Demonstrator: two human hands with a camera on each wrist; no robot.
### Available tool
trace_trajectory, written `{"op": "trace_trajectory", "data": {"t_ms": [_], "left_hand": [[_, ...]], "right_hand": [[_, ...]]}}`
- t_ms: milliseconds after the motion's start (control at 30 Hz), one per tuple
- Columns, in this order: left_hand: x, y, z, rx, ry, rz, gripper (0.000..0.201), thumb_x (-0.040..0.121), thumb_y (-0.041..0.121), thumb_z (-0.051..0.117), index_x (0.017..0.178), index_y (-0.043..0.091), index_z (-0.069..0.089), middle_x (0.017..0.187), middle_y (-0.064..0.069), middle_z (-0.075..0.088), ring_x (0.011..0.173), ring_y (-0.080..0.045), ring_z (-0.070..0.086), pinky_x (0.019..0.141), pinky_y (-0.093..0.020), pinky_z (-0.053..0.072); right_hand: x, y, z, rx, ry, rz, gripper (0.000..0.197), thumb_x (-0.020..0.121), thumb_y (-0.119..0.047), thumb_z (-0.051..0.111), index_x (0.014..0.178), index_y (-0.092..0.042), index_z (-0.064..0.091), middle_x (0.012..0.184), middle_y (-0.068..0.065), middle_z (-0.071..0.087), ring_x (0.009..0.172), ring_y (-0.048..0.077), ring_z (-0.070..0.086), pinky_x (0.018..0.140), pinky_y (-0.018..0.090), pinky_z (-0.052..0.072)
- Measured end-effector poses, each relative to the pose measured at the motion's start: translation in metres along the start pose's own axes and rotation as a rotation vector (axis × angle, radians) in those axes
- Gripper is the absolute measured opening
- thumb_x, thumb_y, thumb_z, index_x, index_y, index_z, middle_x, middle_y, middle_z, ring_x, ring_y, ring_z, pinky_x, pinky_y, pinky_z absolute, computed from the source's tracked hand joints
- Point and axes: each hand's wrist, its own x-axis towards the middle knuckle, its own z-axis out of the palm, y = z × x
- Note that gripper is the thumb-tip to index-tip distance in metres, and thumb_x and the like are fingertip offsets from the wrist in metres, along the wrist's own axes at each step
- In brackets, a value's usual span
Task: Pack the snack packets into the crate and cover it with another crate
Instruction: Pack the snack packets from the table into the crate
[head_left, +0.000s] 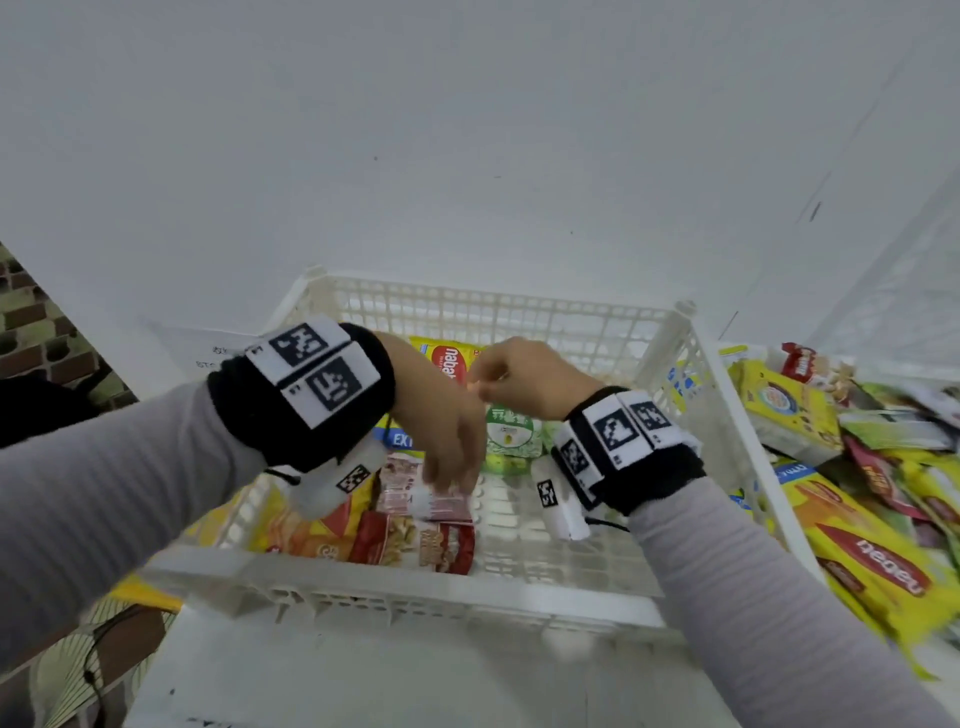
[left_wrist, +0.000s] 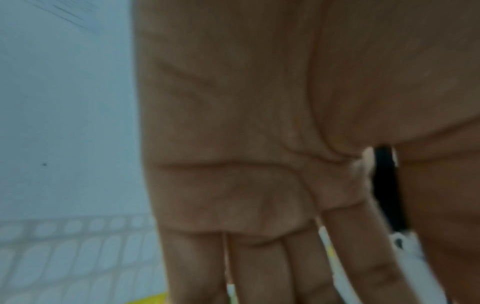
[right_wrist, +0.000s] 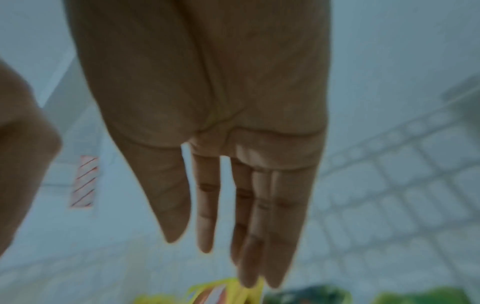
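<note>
Head view shows both hands over the white crate (head_left: 691, 395), left hand (head_left: 447, 441) and right hand (head_left: 524, 376) with straight empty fingers, so packing is midway and the next move needs a packet from the pile (head_left: 852, 499) beside it.

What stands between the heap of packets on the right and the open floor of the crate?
Only the crate's right wall separates the heap of packets from the bare floor. The right hand is open above the crate, and no second crate covers it.
</note>
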Motion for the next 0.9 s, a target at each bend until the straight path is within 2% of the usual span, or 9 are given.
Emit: {"op": "trace_trajectory", "data": {"t_ms": [100,200,333,433,533,700,800,867,900], "left_hand": [[0.008,0.003,-0.015,-0.232,0.209,0.089,0.016,0.094,0.014,0.048,0.095,0.016,0.064,0.090,0.001,0.068,0.078,-0.009,0.065,0.069,-0.019,0.049],[0.021,0.011,-0.021,-0.515,0.432,0.126,0.016,0.095,0.018,0.051,0.103,0.009,0.062,0.091,-0.005,0.067,0.080,-0.017,0.067,0.071,-0.025,0.055],[0.051,0.021,-0.021,-0.672,0.563,0.115,0.023,0.093,0.011,0.055,0.113,0.001,0.060,0.082,-0.005,0.062,0.075,-0.015,0.063,0.076,-0.029,0.055],[0.073,0.028,-0.019,-0.825,0.568,0.089,0.024,0.090,0.004,0.057,0.113,0.005,0.058,0.094,-0.009,0.064,0.073,-0.013,0.067,0.081,-0.031,0.057],[0.089,0.030,-0.014,-0.950,0.544,0.080,0.026,0.087,0.002,0.060,0.112,0.008,0.056,0.111,-0.016,0.065,0.092,-0.022,0.068,0.090,-0.038,0.054],[0.106,0.035,-0.003,-1.002,0.567,0.063,0.048,0.089,0.004,0.059,0.133,0.003,0.040,0.080,-0.011,0.055,0.077,-0.024,0.057,0.080,-0.035,0.052],[0.109,0.034,-0.002,-1.162,0.586,0.066,0.058,0.090,0.004,0.058,0.139,0.006,0.027,0.081,-0.009,0.051,0.072,-0.019,0.052,0.068,-0.029,0.048],[0.107,0.034,-0.004,-1.277,0.581,0.075,0.065,0.088,0.008,0.062,0.139,0.009,0.021,0.093,-0.010,0.054,0.081,-0.021,0.055,0.063,-0.027,0.048],[0.106,0.033,-0.005,-1.342,0.579,0.082,0.064,0.087,0.008,0.064,0.136,0.007,0.023,0.104,-0.012,0.056,0.088,-0.024,0.059,0.062,-0.029,0.051]], "right_hand": [[0.000,0.031,-0.025,-0.025,0.194,0.249,0.021,0.086,-0.018,0.063,0.103,-0.005,0.067,0.108,0.009,0.065,0.092,0.020,0.060,0.069,0.022,0.044],[-0.005,0.060,-0.035,-0.135,0.178,0.507,0.017,0.085,-0.016,0.063,0.093,-0.002,0.057,0.099,0.012,0.064,0.087,0.026,0.060,0.065,0.026,0.043],[-0.006,0.088,-0.033,-0.172,0.159,0.674,0.032,0.076,-0.021,0.076,0.071,-0.004,0.050,0.076,0.006,0.055,0.068,0.020,0.052,0.054,0.026,0.039],[-0.005,0.099,-0.021,-0.122,0.186,0.721,0.045,0.068,-0.026,0.083,0.066,-0.011,0.040,0.066,0.003,0.049,0.058,0.018,0.047,0.044,0.023,0.031],[-0.003,0.104,-0.009,-0.111,0.226,0.716,0.054,0.065,-0.028,0.085,0.090,-0.009,0.042,0.084,0.006,0.054,0.082,0.025,0.059,0.060,0.027,0.041],[-0.002,0.100,-0.012,0.013,0.282,0.733,0.063,0.075,-0.017,0.077,0.121,-0.005,0.036,0.114,0.013,0.055,0.107,0.032,0.058,0.068,0.031,0.042],[-0.008,0.097,-0.032,0.205,0.290,0.730,0.043,0.080,-0.008,0.071,0.115,-0.002,0.047,0.094,0.012,0.058,0.085,0.028,0.060,0.063,0.029,0.041],[-0.013,0.093,-0.045,0.501,0.250,0.644,0.018,0.081,-0.002,0.070,0.092,-0.001,0.056,0.068,0.012,0.052,0.059,0.024,0.051,0.057,0.031,0.042],[-0.015,0.091,-0.048,0.673,0.235,0.611,0.012,0.082,0.001,0.067,0.084,0.000,0.056,0.069,0.016,0.053,0.061,0.026,0.052,0.063,0.034,0.047]]}}
